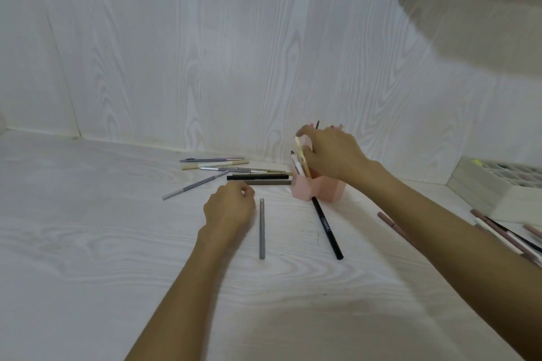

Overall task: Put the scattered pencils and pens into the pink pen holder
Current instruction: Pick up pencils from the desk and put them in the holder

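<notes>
While pens (234,170) crowd it, holder (328,189) stands.

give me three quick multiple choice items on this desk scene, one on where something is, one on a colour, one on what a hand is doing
1. Where does the black pen with white lettering lie?
A. inside the holder
B. on the table in front of the holder
C. on the white tray

2. What colour is the pen holder?
A. pink
B. blue
C. black

3. What is the right hand doing?
A. resting flat on the table
B. pinching a pale pen over the holder
C. lifting the holder

Answers: 1 B, its far end lies at the holder's base and it runs toward the camera; 2 A, its walls are plainly pink; 3 B, the fingers pinch the pale pen at the holder's opening.
</notes>
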`<state>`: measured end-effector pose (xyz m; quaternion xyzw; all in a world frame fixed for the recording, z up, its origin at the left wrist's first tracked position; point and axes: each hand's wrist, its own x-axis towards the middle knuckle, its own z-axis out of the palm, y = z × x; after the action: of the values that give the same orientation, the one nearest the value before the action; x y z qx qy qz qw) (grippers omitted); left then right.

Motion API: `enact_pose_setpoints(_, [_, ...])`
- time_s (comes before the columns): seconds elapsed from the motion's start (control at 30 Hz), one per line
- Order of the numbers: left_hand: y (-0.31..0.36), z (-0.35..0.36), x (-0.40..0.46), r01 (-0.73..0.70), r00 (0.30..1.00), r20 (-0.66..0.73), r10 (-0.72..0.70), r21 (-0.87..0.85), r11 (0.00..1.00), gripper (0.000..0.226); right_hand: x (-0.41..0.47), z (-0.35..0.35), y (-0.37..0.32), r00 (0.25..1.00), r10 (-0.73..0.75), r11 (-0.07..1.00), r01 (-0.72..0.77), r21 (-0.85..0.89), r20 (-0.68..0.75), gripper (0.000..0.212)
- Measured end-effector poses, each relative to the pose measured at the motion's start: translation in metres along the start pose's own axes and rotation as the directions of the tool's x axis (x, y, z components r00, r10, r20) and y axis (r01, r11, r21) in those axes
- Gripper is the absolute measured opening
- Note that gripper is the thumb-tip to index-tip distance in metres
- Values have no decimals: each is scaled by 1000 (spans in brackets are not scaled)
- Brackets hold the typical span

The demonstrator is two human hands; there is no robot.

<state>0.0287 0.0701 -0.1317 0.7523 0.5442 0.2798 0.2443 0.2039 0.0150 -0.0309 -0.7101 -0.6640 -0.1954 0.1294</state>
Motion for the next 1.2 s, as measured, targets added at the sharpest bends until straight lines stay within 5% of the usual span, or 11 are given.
enact_pose_setpoints(0.2, [4, 3, -3, -19, 1000, 12, 18, 73, 997, 46, -88, 32, 10, 985, 56, 919, -115, 377, 163, 24])
enact_pose_setpoints(0.4, [13, 12, -8, -143, 988, 85, 132, 141, 980, 36, -106, 57, 32, 918, 185, 866, -321, 383, 351, 58])
enact_pose_setpoints(0.67, [13, 14, -7, -196, 979, 69, 192, 56, 979, 21, -108, 54, 40, 878, 219, 944, -301, 137, 425, 38])
enact_pose_setpoints(0.8, [11, 11, -8, -173, 983, 17, 181, -214, 961, 25, -110, 58, 37, 891, 272, 921, -350, 170, 364, 36])
enact_pose_setpoints(0.9, [25, -1, -10, -168, 986, -91, 142, -575, 800, 26, -114, 65, 42, 912, 286, 886, -368, 281, 293, 38])
enact_pose_setpoints(0.97, [43, -11, -11, -236, 970, -217, 113, -699, 675, 21, -115, 68, 52, 904, 307, 792, -416, 447, 297, 36])
enact_pose_setpoints(1.1, [99, -12, -10, -421, 903, -373, 215, -662, 620, 22, -111, 66, 68, 842, 360, 286, -510, 811, 403, 35])
enact_pose_setpoints(1.2, [146, -3, -5, -509, 857, -427, 288, -614, 603, 25, -111, 64, 71, 826, 401, 135, -481, 866, 397, 43])
